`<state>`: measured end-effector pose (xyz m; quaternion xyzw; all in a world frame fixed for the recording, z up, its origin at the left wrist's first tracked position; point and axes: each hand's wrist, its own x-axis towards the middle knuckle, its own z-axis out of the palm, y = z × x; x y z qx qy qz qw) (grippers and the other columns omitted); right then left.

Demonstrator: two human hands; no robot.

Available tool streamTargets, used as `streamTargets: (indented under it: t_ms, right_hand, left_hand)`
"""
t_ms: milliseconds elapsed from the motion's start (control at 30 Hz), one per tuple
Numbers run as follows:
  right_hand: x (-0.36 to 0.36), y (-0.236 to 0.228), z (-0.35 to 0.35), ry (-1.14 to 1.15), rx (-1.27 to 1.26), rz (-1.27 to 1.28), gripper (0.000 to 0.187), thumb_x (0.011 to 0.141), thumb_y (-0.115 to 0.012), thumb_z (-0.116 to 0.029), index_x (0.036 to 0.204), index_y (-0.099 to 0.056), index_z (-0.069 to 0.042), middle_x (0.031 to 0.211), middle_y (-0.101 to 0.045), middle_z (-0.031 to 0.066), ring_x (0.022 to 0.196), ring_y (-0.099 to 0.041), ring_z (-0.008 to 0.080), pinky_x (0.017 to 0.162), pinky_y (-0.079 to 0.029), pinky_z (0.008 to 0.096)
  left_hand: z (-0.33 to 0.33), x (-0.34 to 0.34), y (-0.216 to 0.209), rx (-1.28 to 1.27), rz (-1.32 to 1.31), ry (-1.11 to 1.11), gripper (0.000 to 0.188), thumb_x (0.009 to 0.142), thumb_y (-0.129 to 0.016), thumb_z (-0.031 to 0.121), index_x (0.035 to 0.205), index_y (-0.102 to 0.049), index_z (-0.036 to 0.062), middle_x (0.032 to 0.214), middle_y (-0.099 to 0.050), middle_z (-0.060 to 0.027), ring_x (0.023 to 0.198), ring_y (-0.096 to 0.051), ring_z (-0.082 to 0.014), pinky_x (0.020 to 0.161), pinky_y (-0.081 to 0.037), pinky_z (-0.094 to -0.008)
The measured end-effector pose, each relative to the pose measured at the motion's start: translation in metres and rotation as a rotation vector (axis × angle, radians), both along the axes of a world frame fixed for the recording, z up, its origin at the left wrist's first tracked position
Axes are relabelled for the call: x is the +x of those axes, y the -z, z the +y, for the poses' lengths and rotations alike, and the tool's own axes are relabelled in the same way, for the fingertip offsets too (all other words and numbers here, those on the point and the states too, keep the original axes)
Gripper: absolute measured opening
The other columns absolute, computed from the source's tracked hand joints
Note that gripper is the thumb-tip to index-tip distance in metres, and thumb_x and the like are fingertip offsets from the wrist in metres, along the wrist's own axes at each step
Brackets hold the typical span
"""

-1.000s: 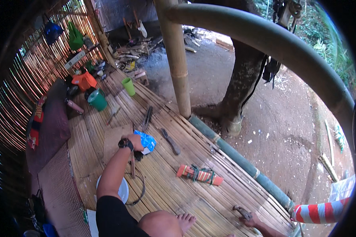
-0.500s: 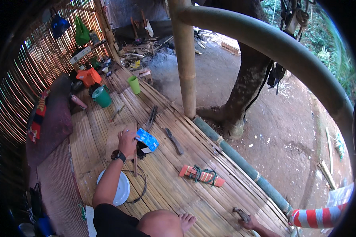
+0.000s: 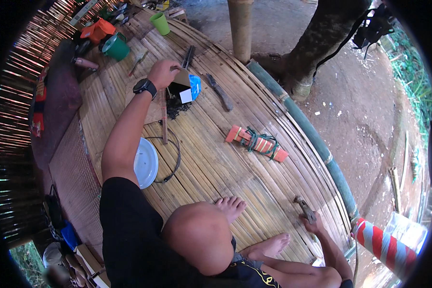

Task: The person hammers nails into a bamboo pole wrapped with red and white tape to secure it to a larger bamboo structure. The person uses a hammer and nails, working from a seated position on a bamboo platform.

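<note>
At the far end of my reach, my left hand [image 3: 162, 75] grips the upper edge of a blue cardboard box [image 3: 195, 87]. The box is tipped, its open end turned toward me and its inside dark. A heap of small dark pieces [image 3: 176, 109] lies on the bamboo floor just below that opening; they are too small to name. Beside the heap lies a thin wooden strip [image 3: 165, 120]. Low on the right, my right hand [image 3: 314, 222] is closed round a grey metal hand tool [image 3: 305, 209], held close above the slats; its exact kind is unclear.
Between my hands lie an orange-red wooden bundle tied with green cord [image 3: 258, 143] and a dark long tool [image 3: 219, 92]. A pale blue plate [image 3: 147, 164] and a black cable loop [image 3: 178, 156] are near my left arm. Farther off stand a green cup [image 3: 160, 24] and bucket [image 3: 115, 47].
My view has tilted down, showing more of my legs. The blue box has turned in my left hand, so its open end shows more. My right hand still holds the metal tool.
</note>
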<state>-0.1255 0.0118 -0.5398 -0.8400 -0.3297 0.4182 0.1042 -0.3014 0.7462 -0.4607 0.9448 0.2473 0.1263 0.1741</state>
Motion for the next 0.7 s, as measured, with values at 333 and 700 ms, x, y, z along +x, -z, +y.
streamTargets:
  t_ms: [333, 700]
  right_hand:
    - [-0.003, -0.002, -0.002, 0.037, 0.005, 0.009, 0.019, 0.077, -0.062, -0.020, 0.088, -0.069, -0.006, 0.071, -0.063, 0.0206, 0.068, -0.065, 0.0350, 0.063, -0.050, 0.0415]
    - [0.016, -0.013, 0.039, -0.072, 0.111, -0.385, 0.017, 0.072, -0.068, -0.006, 0.077, -0.052, 0.000, 0.073, -0.057, 0.0203, 0.068, -0.058, 0.0400, 0.059, -0.044, 0.0460]
  left_hand:
    - [-0.027, -0.020, 0.008, 0.109, -0.067, -0.040, 0.017, 0.076, -0.068, 0.007, 0.093, -0.069, 0.0053, 0.103, -0.065, -0.0153, 0.102, -0.058, -0.0340, 0.088, -0.046, -0.0404]
    - [-0.097, -0.169, 0.105, 0.016, -0.202, -0.441, 0.041, 0.071, -0.076, 0.016, 0.107, -0.063, 0.0009, 0.107, -0.063, -0.0205, 0.100, -0.060, -0.0354, 0.089, -0.047, -0.0411]
